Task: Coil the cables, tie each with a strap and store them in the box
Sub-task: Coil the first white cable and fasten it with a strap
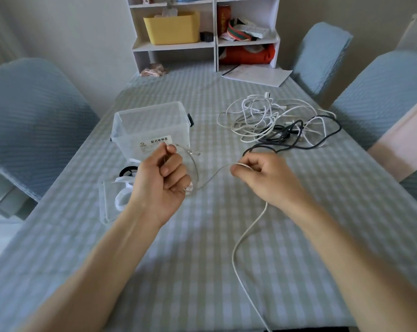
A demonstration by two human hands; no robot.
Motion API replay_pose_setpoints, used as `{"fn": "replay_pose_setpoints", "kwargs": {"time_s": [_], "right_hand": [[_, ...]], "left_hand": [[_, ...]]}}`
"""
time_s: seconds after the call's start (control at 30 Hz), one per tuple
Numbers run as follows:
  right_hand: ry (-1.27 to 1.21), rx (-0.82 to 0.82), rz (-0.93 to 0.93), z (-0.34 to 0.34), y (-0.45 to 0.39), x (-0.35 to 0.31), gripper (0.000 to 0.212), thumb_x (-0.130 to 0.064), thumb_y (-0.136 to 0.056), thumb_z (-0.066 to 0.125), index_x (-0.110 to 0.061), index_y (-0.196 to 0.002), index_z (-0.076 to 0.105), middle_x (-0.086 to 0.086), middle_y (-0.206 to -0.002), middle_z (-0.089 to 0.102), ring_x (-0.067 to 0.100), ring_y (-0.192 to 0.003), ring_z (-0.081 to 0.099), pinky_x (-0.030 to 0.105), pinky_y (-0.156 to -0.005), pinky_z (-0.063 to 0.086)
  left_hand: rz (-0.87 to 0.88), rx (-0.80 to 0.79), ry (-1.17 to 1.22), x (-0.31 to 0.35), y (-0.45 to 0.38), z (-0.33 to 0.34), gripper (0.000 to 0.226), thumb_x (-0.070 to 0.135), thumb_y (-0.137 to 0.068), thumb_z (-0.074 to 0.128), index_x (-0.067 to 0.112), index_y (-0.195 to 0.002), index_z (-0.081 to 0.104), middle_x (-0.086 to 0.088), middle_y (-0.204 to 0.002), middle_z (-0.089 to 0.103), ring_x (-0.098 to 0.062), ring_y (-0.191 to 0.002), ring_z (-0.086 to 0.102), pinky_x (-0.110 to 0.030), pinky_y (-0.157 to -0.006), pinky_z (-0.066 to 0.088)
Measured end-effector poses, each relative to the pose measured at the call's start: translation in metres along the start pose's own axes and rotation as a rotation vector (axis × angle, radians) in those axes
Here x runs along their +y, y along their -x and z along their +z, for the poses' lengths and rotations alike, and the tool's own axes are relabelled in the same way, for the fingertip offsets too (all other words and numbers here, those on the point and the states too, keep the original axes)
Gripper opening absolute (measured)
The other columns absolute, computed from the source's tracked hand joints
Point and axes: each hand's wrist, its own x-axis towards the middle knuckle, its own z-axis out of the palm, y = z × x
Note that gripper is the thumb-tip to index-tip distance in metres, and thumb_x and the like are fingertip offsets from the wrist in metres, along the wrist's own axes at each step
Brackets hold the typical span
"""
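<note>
The checked table (202,236) bears a clear box (152,130), tangled cables (274,121), straps (123,188) and papers (257,74).

A pale blue-and-white checked cloth (202,236) covers the surface. The tangled cable pile (274,123) mixes white and black cords beside a clear plastic box (152,125). A yellow plastic bin (172,27) sits on the white shelf (214,44).

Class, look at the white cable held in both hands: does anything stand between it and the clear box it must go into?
Nothing visible does. The box stands open just beyond the left hand, with no lid on it.
</note>
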Motion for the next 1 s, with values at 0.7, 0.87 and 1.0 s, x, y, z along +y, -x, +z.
{"fn": "replay_pose_setpoints", "kwargs": {"time_s": [0.7,0.87,1.0], "right_hand": [[-0.304,-0.139,-0.110,0.010,0.015,-0.017,0.017,-0.021,-0.097,0.063,-0.024,-0.105,0.078,-0.007,-0.077,0.071,0.010,-0.049,0.051,0.019,-0.051,0.040],[-0.090,-0.090,-0.361,0.019,0.015,-0.011,0.014,-0.021,-0.088,0.075,-0.020,-0.100,0.080,-0.018,-0.066,0.062,0.002,-0.058,0.052,0.016,-0.058,0.037],[-0.145,-0.291,-0.244,0.024,0.020,-0.016,0.013,-0.025,-0.092,0.069,-0.018,-0.097,0.079,-0.012,-0.061,0.066,0.002,-0.050,0.054,0.014,-0.054,0.041]], "left_hand": [[-0.088,0.044,-0.624,-0.016,0.003,0.008,0.045,0.041,-0.101,0.044,0.008,-0.077,0.063,-0.004,-0.046,0.041,-0.011,-0.033,0.016,-0.033,-0.051,0.008],[-0.080,0.112,-0.552,-0.013,0.002,0.005,0.039,0.043,-0.093,0.061,0.014,-0.069,0.071,-0.002,-0.052,0.035,-0.010,-0.035,0.018,-0.020,-0.039,0.014],[-0.023,0.181,-0.438,-0.012,-0.001,0.002,0.023,0.021,-0.093,0.061,0.010,-0.073,0.066,0.001,-0.056,0.041,-0.007,-0.035,0.024,-0.019,-0.037,0.014]]}}
